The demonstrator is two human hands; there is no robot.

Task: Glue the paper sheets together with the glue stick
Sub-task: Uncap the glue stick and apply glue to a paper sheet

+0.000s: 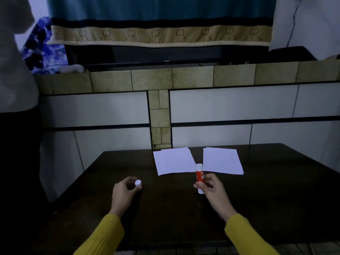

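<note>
Two white paper sheets lie side by side at the far edge of the dark table (266,196): the left sheet (173,160) and the right sheet (222,160). My right hand (214,190) grips a red and white glue stick (199,174) upright, its white tip uncovered, just in front of the gap between the sheets. My left hand (123,192) pinches the small white cap (138,184) above the table, to the left of the sheets. Both of my sleeves are yellow.
Behind the table rises a tiled ledge (184,78) with white panels below. A dark flat screen (165,56) and a draped blanket (160,34) sit on it. A person in a white top (12,70) stands at the left edge.
</note>
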